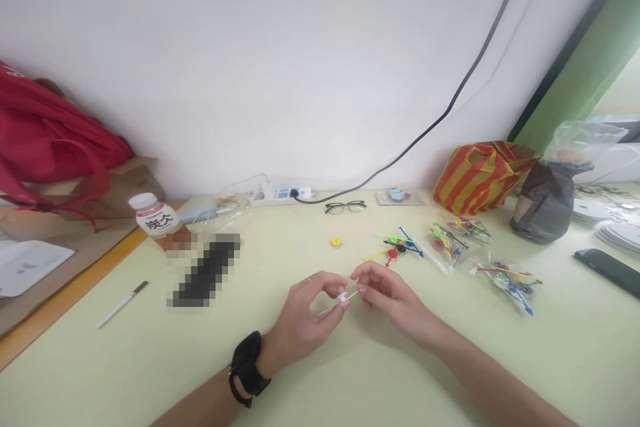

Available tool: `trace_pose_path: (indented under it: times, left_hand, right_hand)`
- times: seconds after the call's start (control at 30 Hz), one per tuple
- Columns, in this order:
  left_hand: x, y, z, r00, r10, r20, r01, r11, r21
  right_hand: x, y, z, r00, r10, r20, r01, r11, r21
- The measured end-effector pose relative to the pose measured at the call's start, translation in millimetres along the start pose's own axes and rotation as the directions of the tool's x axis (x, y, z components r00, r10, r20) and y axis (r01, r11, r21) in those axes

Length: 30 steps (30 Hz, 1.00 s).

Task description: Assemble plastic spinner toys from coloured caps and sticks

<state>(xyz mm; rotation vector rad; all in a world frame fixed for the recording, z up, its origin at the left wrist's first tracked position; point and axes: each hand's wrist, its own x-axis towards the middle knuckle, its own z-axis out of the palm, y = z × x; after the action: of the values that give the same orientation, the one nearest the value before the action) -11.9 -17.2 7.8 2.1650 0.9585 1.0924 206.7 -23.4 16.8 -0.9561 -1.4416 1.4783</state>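
Observation:
My left hand [313,310] pinches a small white plastic piece [342,296] with a round hub, between thumb and fingers. A thin white stem sticks out from it towards my right hand [390,297], whose thumb and fingertips are closed on the stem's end. Beyond my hands lies a small yellow round piece [336,242]. A loose cluster of coloured plastic arrow-shaped pieces [395,250] in red, green, black, blue and yellow rests just past my right hand. Clear bags of similar pieces [513,280] lie to the right.
Eyeglasses [346,207] and a power strip [283,195] sit along the wall. At left are a bottle [159,220], a pen [123,304] and a red bag [55,140]. A striped bag [480,177], a dark plastic bag [543,203] and a black case [610,272] stand at right.

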Motion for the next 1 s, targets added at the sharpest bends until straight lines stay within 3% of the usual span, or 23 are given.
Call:
trace_pose_path:
  times: [0.13, 0.23, 0.4, 0.5, 0.6, 0.7, 0.83, 1.0]
  left_hand:
    - [1.6, 3.8, -1.7, 0.997, 0.013, 0.079, -0.010, 0.999, -0.043]
    - [3.4, 5.8, -2.9, 0.992, 0.018, 0.124, 0.006, 0.983, -0.185]
    - [7.0, -0.1, 1.5, 0.987, -0.092, 0.132, 0.139, 0.903, -0.406]
    - [8.9, -3.8, 3.8, 0.978, -0.180, 0.108, 0.209, 0.879, -0.429]
    - [10.5, -6.1, 2.7, 0.961, -0.262, 0.090, 0.274, 0.853, -0.443]
    - [11.6, -8.3, 0.1, 0.948, -0.307, 0.086, 0.312, 0.838, -0.449]
    - [12.0, -9.3, -1.6, 0.949, -0.302, 0.087, 0.309, 0.847, -0.433]
    - [11.4, -8.7, -0.7, 0.951, -0.296, 0.093, 0.307, 0.850, -0.428]
  right_hand:
    - [1.1, 0.5, -2.0, 1.000, 0.006, -0.022, -0.006, 1.000, -0.010]
    - [1.8, 1.7, -3.4, 0.999, 0.022, -0.040, -0.023, 0.999, -0.029]
    - [1.2, 4.1, -3.5, 0.995, 0.006, -0.104, -0.008, 1.000, -0.028]
    - [0.0, 5.9, -5.2, 0.983, -0.091, -0.161, 0.073, 0.991, -0.113]
    - [-1.0, 8.2, -8.5, 0.973, -0.207, -0.102, 0.170, 0.941, -0.292]
    - [-1.7, 11.3, -9.3, 0.961, -0.271, -0.046, 0.238, 0.904, -0.355]
    - [-2.5, 14.8, -4.8, 0.958, -0.283, -0.041, 0.252, 0.904, -0.345]
    - [-3.4, 13.8, -3.2, 0.977, -0.209, -0.036, 0.183, 0.919, -0.350]
